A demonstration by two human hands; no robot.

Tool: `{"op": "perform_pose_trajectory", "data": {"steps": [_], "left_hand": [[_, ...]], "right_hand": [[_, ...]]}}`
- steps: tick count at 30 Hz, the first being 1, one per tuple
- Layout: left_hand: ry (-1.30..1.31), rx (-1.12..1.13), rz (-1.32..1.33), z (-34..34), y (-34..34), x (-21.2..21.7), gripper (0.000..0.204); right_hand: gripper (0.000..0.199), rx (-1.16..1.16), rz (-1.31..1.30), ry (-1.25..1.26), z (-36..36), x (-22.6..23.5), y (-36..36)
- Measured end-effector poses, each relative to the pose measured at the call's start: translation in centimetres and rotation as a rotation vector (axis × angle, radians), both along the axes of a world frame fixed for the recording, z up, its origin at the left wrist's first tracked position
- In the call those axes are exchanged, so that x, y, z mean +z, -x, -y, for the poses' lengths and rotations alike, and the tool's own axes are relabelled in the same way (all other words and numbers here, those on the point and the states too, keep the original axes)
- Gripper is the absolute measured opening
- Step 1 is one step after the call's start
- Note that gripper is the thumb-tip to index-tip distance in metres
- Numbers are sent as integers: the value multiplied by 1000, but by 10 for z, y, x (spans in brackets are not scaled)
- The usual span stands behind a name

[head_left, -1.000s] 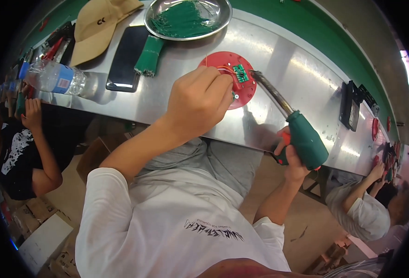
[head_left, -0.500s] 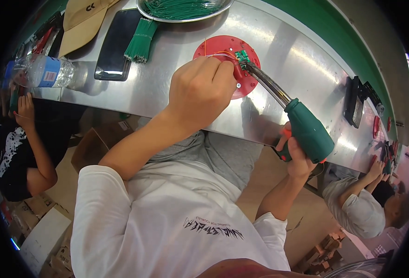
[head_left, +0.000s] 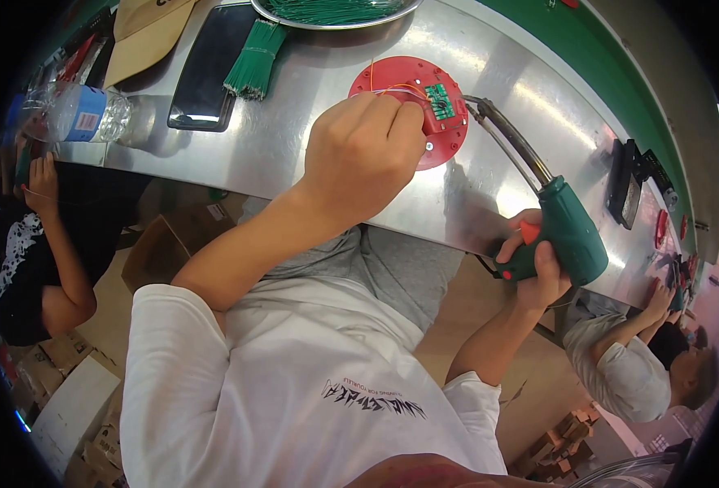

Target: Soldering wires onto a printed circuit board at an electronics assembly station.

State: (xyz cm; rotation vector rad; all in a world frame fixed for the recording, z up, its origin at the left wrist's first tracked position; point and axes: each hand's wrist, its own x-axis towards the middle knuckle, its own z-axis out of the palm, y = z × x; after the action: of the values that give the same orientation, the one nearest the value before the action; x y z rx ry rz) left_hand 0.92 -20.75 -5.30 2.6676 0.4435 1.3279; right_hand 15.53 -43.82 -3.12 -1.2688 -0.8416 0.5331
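Observation:
A round red disc (head_left: 449, 149) rests on the metal bench and carries a small green circuit board (head_left: 439, 104). Thin orange and white wires (head_left: 404, 88) run leftward from the board. Over the disc's lower left part, my left hand (head_left: 367, 154) is closed, its fingertips hidden beneath it beside the board; what they pinch does not show. My right hand (head_left: 542, 264) grips a green soldering gun (head_left: 571, 228) by its handle, a finger at the orange trigger. The gun's metal tip sits just right of the board, apart from it, with a thin guide tube alongside.
On the bench (head_left: 310, 122), a bundle of green wires (head_left: 255, 61) lies beside a dark phone (head_left: 211, 73); a metal bowl (head_left: 339, 24) holds more. Left are a cap (head_left: 144, 41) and a plastic bottle (head_left: 87, 114). A black holder (head_left: 624, 183) stands right. People sit on both sides.
The soldering gun has moved right, its tip drawn back from the board, which now shows more fully. My left hand has shifted slightly right, still closed.

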Motion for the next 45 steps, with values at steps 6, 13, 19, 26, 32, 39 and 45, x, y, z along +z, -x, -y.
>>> {"op": "perform_pose_trajectory", "data": {"steps": [6,13,19,26,32,39,45], "left_hand": [[2,4,-5,0,1,2,12],[13,26,-36,-2,2,3,10],[29,-8,-78,-9,14,8,11],[14,47,147,-20,36,25,28],[127,-157,44,-9,31,30,26],[97,-88,3,-9,19,8,20],[59,-77,-12,-10,15,5,20]], "right_hand": [[54,-2,15,6,-3,0,2],[54,-13,9,2,-3,-2,4],[58,-31,15,7,-6,-2,7],[59,-18,25,75,-6,1,22],[59,-31,65,92,-8,3,24],[50,34,88,101,-7,5,22],[45,62,79,128,-7,8,22]]}}
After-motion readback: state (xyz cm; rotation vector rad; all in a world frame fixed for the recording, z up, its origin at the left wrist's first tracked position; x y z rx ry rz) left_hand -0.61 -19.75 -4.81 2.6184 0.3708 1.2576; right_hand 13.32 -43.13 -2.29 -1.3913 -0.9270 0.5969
